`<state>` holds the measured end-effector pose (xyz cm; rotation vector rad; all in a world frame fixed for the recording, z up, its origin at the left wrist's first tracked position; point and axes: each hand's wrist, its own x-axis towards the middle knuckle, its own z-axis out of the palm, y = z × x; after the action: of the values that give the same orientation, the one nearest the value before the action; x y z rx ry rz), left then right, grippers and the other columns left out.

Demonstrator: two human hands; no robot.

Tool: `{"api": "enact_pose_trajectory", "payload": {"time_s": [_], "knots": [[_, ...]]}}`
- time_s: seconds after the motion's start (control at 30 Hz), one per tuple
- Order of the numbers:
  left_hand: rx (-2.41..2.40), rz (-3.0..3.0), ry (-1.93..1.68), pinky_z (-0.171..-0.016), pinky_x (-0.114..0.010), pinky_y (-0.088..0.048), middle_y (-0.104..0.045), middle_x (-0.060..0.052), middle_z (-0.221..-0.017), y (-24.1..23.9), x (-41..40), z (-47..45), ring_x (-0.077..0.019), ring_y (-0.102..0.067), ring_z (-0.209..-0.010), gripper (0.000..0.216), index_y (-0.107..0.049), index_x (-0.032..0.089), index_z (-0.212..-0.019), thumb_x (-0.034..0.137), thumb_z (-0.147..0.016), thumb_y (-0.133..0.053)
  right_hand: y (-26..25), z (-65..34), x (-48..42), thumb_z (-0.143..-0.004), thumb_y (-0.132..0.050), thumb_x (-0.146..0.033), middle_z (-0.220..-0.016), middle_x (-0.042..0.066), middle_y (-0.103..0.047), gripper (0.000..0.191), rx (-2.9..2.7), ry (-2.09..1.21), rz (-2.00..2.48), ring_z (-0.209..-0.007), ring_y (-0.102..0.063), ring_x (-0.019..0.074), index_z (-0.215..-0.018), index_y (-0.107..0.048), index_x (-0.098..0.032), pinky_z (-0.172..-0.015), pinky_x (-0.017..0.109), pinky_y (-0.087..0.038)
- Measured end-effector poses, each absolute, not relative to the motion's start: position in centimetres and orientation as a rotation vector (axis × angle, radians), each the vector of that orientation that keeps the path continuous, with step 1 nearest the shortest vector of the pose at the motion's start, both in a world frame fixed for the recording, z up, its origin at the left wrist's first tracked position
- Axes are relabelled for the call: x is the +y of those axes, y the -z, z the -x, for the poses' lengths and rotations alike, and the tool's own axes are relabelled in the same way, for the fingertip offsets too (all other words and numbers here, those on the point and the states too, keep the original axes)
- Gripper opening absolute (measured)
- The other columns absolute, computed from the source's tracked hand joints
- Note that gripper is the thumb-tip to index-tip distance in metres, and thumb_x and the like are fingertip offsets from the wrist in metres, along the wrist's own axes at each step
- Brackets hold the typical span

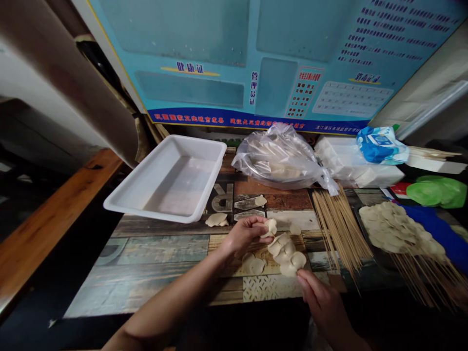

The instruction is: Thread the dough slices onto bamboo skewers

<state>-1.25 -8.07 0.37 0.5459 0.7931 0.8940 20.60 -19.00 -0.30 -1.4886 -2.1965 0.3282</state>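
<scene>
Fingers (pixel 257 230) of the left hand (pixel 245 236) pinch a pale slice (pixel 271 227), the right hand (pixel 322 296) pinches the near end of a slice row (pixel 287 254) over the "R"-printed table (pixel 146 265), and the blue board (pixel 252 63) behind reads "健康证".

A blue noticeboard (pixel 252 53) stands behind the table (pixel 153 263).

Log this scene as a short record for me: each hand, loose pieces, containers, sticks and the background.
Left hand: pinches a pale slice
Right hand: holds a row of overlapping slices by its near end
Loose slices: scattered on the table around the left hand
Containers: white tub at left; clear plastic bag behind the hands
Sticks: bare bundle right of the row; more poking from a heap of slices
Background: blue board with lettering
</scene>
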Motion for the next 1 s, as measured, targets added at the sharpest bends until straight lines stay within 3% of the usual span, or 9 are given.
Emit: {"api": "enact_pose_trajectory", "payload": {"time_s": [0.2, 0.37, 0.53, 0.67, 0.83, 0.93, 1.0], "knots": [[0.843, -0.684, -1.011, -0.063, -0.024, -0.048, -0.066, -0.002, -0.066, 0.0, -8.6, 0.5, -0.0108, -0.061, -0.057, 0.032, -0.065, 0.012, -0.079, 0.031, -0.058, -0.080, -0.4, -20.0, -18.8, -0.100, -0.022, -0.030, -0.074, 0.008, -0.075, 0.048, -2.287, -0.138, 1.501, -0.061, -0.072, 0.0183, -0.088, -0.066, -0.014, -0.054, 0.024, -0.056], [0.851, -0.652, -0.991, -0.057, -0.019, -0.044, -0.064, 0.001, -0.063, 0.2, -8.9, 0.3, -0.0081, -0.056, -0.055, 0.044, -0.062, 0.015, -0.097, 0.028, -0.058, -0.080, -0.6, -19.6, -18.6, -0.100, -0.022, -0.029, -0.072, 0.008, -0.075, 0.049, -2.291, -0.143, 1.504, -0.059, -0.071, 0.0176, -0.086, -0.067, -0.014, -0.053, 0.024, -0.055], [0.817, -0.466, -0.885, -0.054, -0.018, -0.045, -0.062, 0.003, -0.067, -0.1, -9.4, -0.1, -0.0063, -0.056, -0.053, 0.033, -0.061, 0.015, -0.080, 0.028, -0.058, -0.081, -0.2, -19.8, -18.7, -0.100, -0.020, -0.029, -0.073, 0.007, -0.075, 0.050, -2.251, -0.183, 1.531, -0.058, -0.071, 0.0170, -0.085, -0.066, -0.015, -0.053, 0.024, -0.054], [0.839, -0.444, -0.822, -0.048, -0.017, -0.043, -0.063, 0.002, -0.068, 0.3, -9.8, -0.7, -0.0069, -0.057, -0.052, 0.035, -0.062, 0.013, -0.080, 0.023, -0.053, -0.083, 0.0, -19.9, -18.8, -0.099, -0.022, -0.029, -0.073, 0.005, -0.074, 0.045, -2.210, -0.331, 1.562, -0.059, -0.070, 0.0160, -0.088, -0.064, -0.018, -0.055, 0.024, -0.053], [0.868, -0.376, -0.894, -0.044, -0.016, -0.043, -0.060, 0.003, -0.060, 0.6, -9.8, -0.7, -0.0058, -0.054, -0.046, 0.025, -0.060, 0.014, -0.075, 0.024, -0.061, -0.079, -0.2, -20.0, -19.2, -0.097, -0.024, -0.025, -0.076, 0.005, -0.074, 0.040, -2.248, -0.384, 1.647, -0.064, -0.070, 0.0159, -0.087, -0.063, -0.019, -0.058, 0.024, -0.052], [0.882, -0.347, -0.870, -0.052, -0.019, -0.050, -0.067, 0.000, -0.075, 0.1, -9.9, -0.5, -0.0094, -0.062, -0.056, 0.026, -0.062, 0.015, -0.083, 0.020, -0.063, -0.078, -0.8, -21.0, -19.1, -0.095, -0.029, -0.021, -0.079, 0.003, -0.073, 0.036, -2.266, -0.278, 1.745, -0.069, -0.069, 0.0138, -0.086, -0.064, -0.020, -0.063, 0.021, -0.051], [0.906, -0.339, -0.889, -0.063, -0.024, -0.055, -0.068, -0.004, -0.097, -0.4, -9.8, -0.4, -0.0149, -0.067, -0.075, 0.033, -0.062, 0.019, -0.096, 0.019, -0.066, -0.076, -1.7, -23.0, -18.7, -0.092, -0.033, -0.018, -0.083, 0.002, -0.073, 0.031, -2.215, -0.157, 1.888, -0.074, -0.069, 0.0134, -0.090, -0.064, -0.021, -0.067, 0.020, -0.050]]}}
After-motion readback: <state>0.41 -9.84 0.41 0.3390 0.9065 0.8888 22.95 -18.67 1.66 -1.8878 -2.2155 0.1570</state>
